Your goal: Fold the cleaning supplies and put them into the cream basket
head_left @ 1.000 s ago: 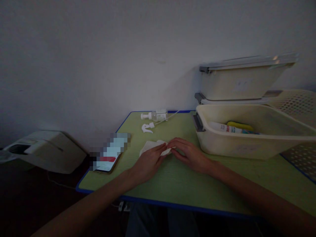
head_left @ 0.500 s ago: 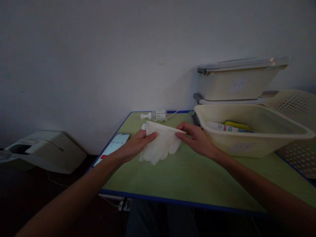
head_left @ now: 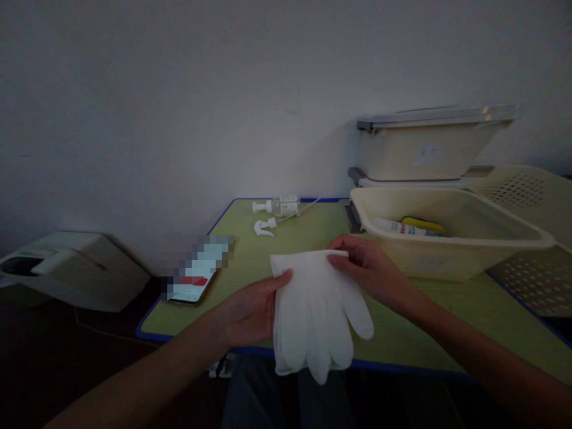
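A white rubber glove (head_left: 315, 316) hangs by its cuff over the near edge of the green table (head_left: 429, 333), fingers pointing down. My left hand (head_left: 250, 310) pinches the cuff's left corner. At the right corner, my right hand (head_left: 370, 271) pinches the cuff too. Both hands are closed on the glove and hold it spread open between them.
A phone (head_left: 194, 280) lies at the table's left edge. A pump bottle (head_left: 281, 206) and a loose spray head (head_left: 264, 227) lie at the back. A cream tub (head_left: 447, 241) holding tubes stands right, with a lidded box (head_left: 429, 146) stacked behind. A pale device (head_left: 67, 271) sits low left.
The glove went from a crumpled lump on the table to lifted and unfolded. Both hands have drawn it toward me, and it now hangs fully spread past the table's near edge.
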Demonstrator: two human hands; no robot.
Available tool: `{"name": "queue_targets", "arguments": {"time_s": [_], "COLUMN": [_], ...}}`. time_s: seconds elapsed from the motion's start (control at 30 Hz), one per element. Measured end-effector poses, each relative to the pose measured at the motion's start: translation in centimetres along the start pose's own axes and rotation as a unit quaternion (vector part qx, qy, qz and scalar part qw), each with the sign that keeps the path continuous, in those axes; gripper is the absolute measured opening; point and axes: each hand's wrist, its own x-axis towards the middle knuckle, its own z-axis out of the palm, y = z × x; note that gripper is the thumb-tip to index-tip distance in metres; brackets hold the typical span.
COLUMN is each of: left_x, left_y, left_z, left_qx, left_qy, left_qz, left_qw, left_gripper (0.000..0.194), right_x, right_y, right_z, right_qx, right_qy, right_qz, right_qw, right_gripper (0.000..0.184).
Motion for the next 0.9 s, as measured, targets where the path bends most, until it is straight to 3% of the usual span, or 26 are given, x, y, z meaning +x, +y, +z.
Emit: {"name": "queue_targets", "arguments": {"time_s": [0.2, 0.37, 0.43, 0.53, 0.6, 0.7, 0.77, 0.9], "left_x": [3.3, 4.5, 4.5, 3.8, 2.7, 0.6, -0.9, -3.0], "left_y": [-0.6, 0.0, 0.2, 0.3, 0.0, -1.0, -1.9, -3.6], "left_z": [-1.6, -2.7, -3.5, -4.9, -5.6, -5.4, -4.7, -3.4], "left_qx": [-0.04, -0.027, 0.01, 0.118, 0.24, 0.448, 0.554, 0.673], "left_qy": [0.044, 0.044, 0.06, 0.133, 0.209, 0.265, 0.237, 0.161], "left_qz": [-0.013, 0.001, 0.027, 0.13, 0.214, 0.316, 0.361, 0.415], "left_qw": [0.998, 0.999, 0.998, 0.975, 0.924, 0.793, 0.711, 0.591], "left_gripper": [0.043, 0.037, 0.029, 0.031, 0.038, 0.025, 0.016, 0.022], "right_x": [2.1, 3.0, 3.0, 3.0, 2.9, 2.6, 2.2, 1.6], "right_y": [5.0, 5.9, 5.9, 5.8, 5.8, 5.6, 5.4, 4.7], "right_z": [2.8, 2.8, 2.6, 2.5, 2.5, 2.8, 3.0, 3.3], "right_qx": [-0.059, -0.097, -0.118, -0.152, -0.175, -0.21, -0.237, -0.276], "right_qy": [0.003, 0.007, 0.01, 0.015, 0.016, 0.016, 0.02, 0.014], "right_qz": [0.048, 0.053, 0.053, 0.051, 0.043, 0.023, 0.003, -0.052], "right_qw": [0.997, 0.994, 0.992, 0.987, 0.984, 0.977, 0.971, 0.96], "right_gripper": [0.009, 0.01, 0.01, 0.011, 0.011, 0.01, 0.013, 0.014]}}
